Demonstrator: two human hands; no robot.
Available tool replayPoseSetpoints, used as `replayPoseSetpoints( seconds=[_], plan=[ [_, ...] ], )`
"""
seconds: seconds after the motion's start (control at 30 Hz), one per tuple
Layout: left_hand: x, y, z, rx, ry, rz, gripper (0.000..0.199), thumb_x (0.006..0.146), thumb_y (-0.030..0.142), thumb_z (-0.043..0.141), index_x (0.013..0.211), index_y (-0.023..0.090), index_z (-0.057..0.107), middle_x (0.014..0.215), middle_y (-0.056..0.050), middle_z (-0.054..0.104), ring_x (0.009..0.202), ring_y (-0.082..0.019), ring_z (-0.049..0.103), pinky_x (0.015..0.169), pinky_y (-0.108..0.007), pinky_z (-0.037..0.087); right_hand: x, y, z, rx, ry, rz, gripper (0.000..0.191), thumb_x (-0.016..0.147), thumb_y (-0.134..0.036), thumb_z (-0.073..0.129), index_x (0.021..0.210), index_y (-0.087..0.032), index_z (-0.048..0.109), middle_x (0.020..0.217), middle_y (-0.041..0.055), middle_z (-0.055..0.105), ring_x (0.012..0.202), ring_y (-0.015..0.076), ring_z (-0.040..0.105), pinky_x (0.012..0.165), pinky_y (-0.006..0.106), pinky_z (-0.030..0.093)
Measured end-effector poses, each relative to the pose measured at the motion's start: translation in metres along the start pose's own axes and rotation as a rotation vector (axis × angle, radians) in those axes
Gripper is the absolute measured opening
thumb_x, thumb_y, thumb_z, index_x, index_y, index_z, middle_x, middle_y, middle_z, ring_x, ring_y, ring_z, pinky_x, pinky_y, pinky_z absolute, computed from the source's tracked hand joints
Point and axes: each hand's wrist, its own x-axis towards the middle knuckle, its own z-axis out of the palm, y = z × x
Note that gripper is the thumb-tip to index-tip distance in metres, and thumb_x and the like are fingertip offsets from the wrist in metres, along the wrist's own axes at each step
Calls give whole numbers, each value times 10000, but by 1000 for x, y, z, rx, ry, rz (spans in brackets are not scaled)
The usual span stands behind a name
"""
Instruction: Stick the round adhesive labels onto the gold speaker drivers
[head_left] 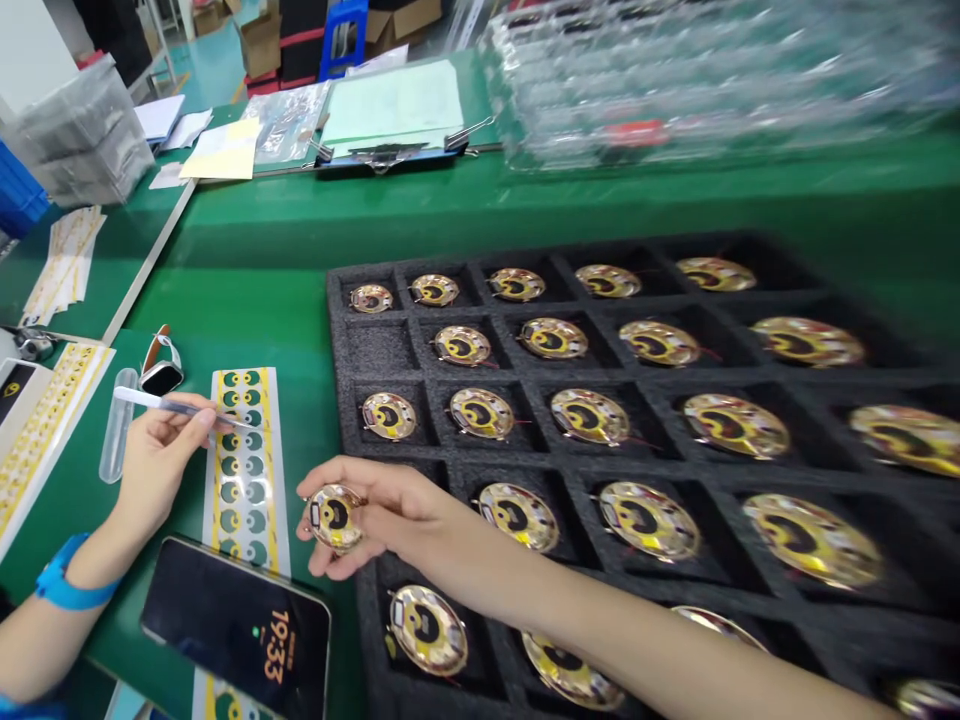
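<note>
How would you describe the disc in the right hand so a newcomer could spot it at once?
On the green workbench, find the black foam tray of round gold discs. By its near left corner, the right hand holds one such disc by the rim. It alone is held in the air, not lying in a compartment.

The phone [236, 628] lying on the bench [225, 230] at seven o'clock shows the time 19:33 on its lit screen; nothing else is legible.
</note>
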Motion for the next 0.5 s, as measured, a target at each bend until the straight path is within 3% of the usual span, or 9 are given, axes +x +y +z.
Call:
replayPoseSetpoints(
  seconds=[0.17,0.33,0.4,0.5],
  plan=[
    [5,-2,-2,10,-25,-8,175,788,332,751,824,172,690,728,-43,747,703,-170,691,587,-240,494,-1,-3,5,-43,24,47,194,788,-139,561,973,-183,597,773,-40,668,667,86,723,660,218,596],
    [6,3,-5,10,6,18,185,761,329,768,800,167,686,661,-17,708,676,-168,684,575,-238,477,-4,-10,5,-218,29,-31,255,725,-175,520,977,-200,551,796,-16,675,678,125,732,626,257,606],
    [7,5,-8,21,43,37,190,754,324,771,802,163,682,643,-9,701,658,-161,678,571,-233,470,-2,-22,-6,-346,110,-77,253,747,-204,516,999,-202,541,848,8,679,697,144,730,626,286,609],
    [9,4,-12,38,83,51,198,753,323,763,807,155,674,686,-31,723,673,-166,681,562,-233,463,10,-50,-38,-590,358,-166,208,839,-192,491,1044,-206,524,857,12,641,744,150,699,668,298,588]
  ],
)
